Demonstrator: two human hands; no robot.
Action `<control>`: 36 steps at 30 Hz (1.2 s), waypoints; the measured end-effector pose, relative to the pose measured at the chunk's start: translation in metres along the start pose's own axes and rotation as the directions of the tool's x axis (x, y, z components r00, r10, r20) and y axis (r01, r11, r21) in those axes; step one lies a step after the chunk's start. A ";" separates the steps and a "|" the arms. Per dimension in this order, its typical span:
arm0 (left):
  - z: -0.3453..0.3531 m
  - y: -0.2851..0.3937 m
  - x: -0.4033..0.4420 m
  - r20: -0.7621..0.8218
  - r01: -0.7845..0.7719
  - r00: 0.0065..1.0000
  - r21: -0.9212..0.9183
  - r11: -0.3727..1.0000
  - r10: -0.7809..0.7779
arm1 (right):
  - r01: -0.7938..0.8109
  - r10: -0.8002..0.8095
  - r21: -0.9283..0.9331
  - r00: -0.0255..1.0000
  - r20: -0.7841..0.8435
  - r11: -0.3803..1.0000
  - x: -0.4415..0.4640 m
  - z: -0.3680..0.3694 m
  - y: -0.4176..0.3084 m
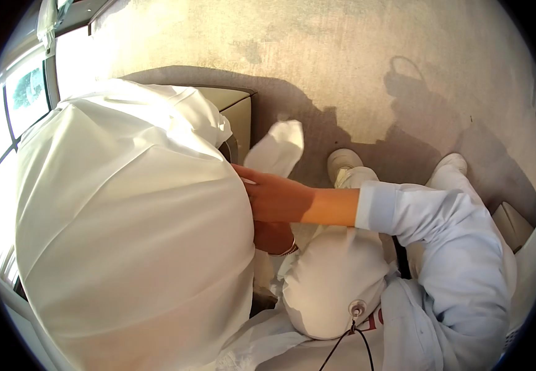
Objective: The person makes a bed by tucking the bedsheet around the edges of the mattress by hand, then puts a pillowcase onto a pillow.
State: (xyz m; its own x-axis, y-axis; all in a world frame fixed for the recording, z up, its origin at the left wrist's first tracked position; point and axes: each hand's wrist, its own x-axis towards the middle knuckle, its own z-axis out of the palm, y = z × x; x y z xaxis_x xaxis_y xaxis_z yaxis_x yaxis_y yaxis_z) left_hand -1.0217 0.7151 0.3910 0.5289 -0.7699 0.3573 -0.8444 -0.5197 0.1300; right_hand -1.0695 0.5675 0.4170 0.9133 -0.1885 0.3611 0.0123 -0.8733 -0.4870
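A large white fabric (138,229) is drawn in folds over a big rounded form on the left. My right hand (277,198) reaches in from the right and grips the fabric's right edge, its fingertips partly hidden. Just below it, in shadow, is my left hand (272,237), with a bracelet at the wrist; its fingers are hidden behind the fabric and my right hand. A loose white strip of cloth (277,148) sticks out above my right hand.
A beige boxy piece (227,102) with a dark edge stands behind the fabric. Below my hands is a rounded cream item (336,284) with a round fitting and black cord. Two light shoes (344,162) stand on the pale floor (317,49). Window panes (26,93) are at far left.
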 end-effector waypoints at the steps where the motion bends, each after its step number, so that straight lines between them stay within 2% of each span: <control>1: 0.000 0.000 0.001 0.004 0.013 1.000 0.008 1.000 -0.013 | -0.091 0.081 -0.047 0.980 -0.179 0.995 0.005 0.002 0.000; 2: 0.001 0.000 0.002 0.009 0.025 1.000 0.014 1.000 -0.025 | -0.191 0.158 -0.060 0.923 -0.352 0.980 0.009 0.004 -0.001; 3: 0.002 -0.001 0.004 0.017 0.035 0.999 0.022 0.999 -0.036 | -0.221 0.184 -0.050 0.898 -0.401 0.974 0.009 0.004 -0.003; 6: 0.000 0.004 0.012 0.065 0.105 0.992 0.042 0.994 -0.108 | -0.135 0.099 -0.071 0.921 -0.378 0.988 0.009 0.004 -0.001; 9: -0.012 0.016 0.021 0.259 0.319 0.901 0.144 0.937 -0.347 | -0.023 -0.018 -0.091 0.907 -0.421 0.996 0.009 0.005 0.013; 11: -0.012 0.002 0.017 0.149 0.243 0.957 0.063 0.968 -0.250 | 0.021 -0.074 -0.126 0.899 -0.431 0.992 0.009 0.004 0.020; 12: -0.002 -0.015 0.003 -0.047 0.074 0.996 -0.050 0.996 -0.076 | 0.010 -0.064 -0.144 0.923 -0.380 0.990 0.007 0.003 0.019; 13: 0.002 -0.022 -0.011 -0.057 0.080 0.995 -0.053 0.995 -0.083 | 0.020 -0.076 -0.151 0.923 -0.377 0.988 0.004 0.004 0.021; 15: 0.001 -0.028 -0.035 -0.007 0.135 0.991 -0.049 0.990 -0.136 | 0.079 -0.084 -0.053 0.992 -0.099 0.995 -0.003 0.006 0.022; 16: 0.002 -0.019 -0.035 -0.018 0.128 0.991 -0.051 0.990 -0.129 | 0.081 -0.088 -0.063 0.990 -0.107 0.995 -0.008 0.003 0.023; 18: 0.004 0.002 -0.029 -0.080 -0.191 0.981 -0.241 0.952 0.177 | 0.017 0.070 0.176 0.877 -0.475 0.984 -0.025 0.003 0.026; 19: 0.005 0.005 -0.026 -0.082 -0.189 0.981 -0.244 0.951 0.174 | 0.017 0.068 0.173 0.879 -0.473 0.985 -0.033 0.005 0.029; 21: 0.005 0.014 -0.023 0.071 -0.259 0.958 -0.209 0.943 0.279 | -0.365 0.419 0.207 0.778 -0.469 0.908 -0.048 0.010 0.034; 22: 0.005 0.022 -0.015 0.077 -0.246 0.961 -0.211 0.946 0.267 | -0.364 0.419 0.207 0.785 -0.457 0.908 -0.051 0.013 0.037; 23: 0.006 0.031 0.000 0.019 -0.184 0.980 -0.308 0.934 0.199 | -0.434 0.614 0.510 0.746 -0.258 0.742 -0.052 0.014 0.044; 24: 0.010 0.036 0.010 -0.037 -0.130 0.991 -0.409 0.903 0.126 | -0.491 0.723 0.728 0.691 -0.009 0.479 -0.054 0.013 0.048; 25: 0.014 0.035 0.013 -0.035 -0.125 0.992 -0.414 0.902 0.122 | -0.497 0.724 0.724 0.690 -0.006 0.479 -0.052 0.006 0.046; 26: 0.016 0.035 0.017 -0.095 -0.102 0.993 -0.423 0.901 0.067 | -0.500 0.662 0.834 0.710 0.240 0.234 -0.044 -0.006 0.045; 27: 0.017 0.034 0.018 -0.157 -0.081 0.988 -0.432 0.898 0.014 | -0.511 0.522 0.859 0.724 0.450 -0.032 -0.037 -0.012 0.044; 28: 0.013 0.036 0.019 -0.158 -0.080 0.987 -0.432 0.898 0.012 | -0.378 0.593 0.921 0.722 0.356 -0.092 -0.030 -0.011 0.033; 29: 0.007 0.038 0.017 -0.099 -0.016 0.995 -0.388 0.921 -0.024 | -0.378 0.590 0.921 0.725 0.355 -0.090 -0.031 -0.013 0.028; 30: 0.001 0.038 0.017 -0.041 0.044 0.997 -0.338 0.940 -0.061 | -0.333 0.615 0.935 0.765 0.191 0.124 -0.032 -0.016 0.024; 31: -0.002 0.038 0.015 -0.039 0.039 0.998 -0.331 0.943 -0.055 | -0.278 0.607 0.902 0.794 0.023 0.329 -0.033 -0.018 0.023; 32: -0.004 0.039 0.013 -0.027 0.047 0.998 -0.280 0.959 -0.057 | -0.262 0.509 0.831 0.860 -0.029 0.490 -0.039 -0.016 0.023; 33: -0.008 0.037 0.010 -0.010 0.055 0.998 -0.225 0.973 -0.059 | -0.261 0.517 0.839 0.855 -0.029 0.477 -0.044 -0.011 0.023; 34: -0.013 0.033 0.007 0.002 0.051 0.999 -0.218 0.975 -0.052 | -0.120 0.352 0.614 0.895 -0.272 0.780 -0.047 -0.006 0.024; 35: -0.015 0.031 0.005 0.029 0.008 1.000 -0.140 0.990 -0.004 | 0.027 0.101 0.278 0.895 -0.434 0.960 -0.049 -0.002 0.027; 36: -0.015 0.031 0.003 0.055 -0.033 0.998 -0.063 0.997 0.036 | 0.028 0.101 0.282 0.897 -0.430 0.959 -0.049 0.002 0.031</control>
State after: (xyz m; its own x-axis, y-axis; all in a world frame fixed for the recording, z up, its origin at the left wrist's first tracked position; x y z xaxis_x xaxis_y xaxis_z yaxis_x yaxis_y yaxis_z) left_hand -1.0474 0.7021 0.4101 0.5020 -0.8074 0.3101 -0.8649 -0.4701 0.1761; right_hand -1.1135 0.5504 0.3826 0.6451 -0.4504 0.6172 0.1523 -0.7158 -0.6815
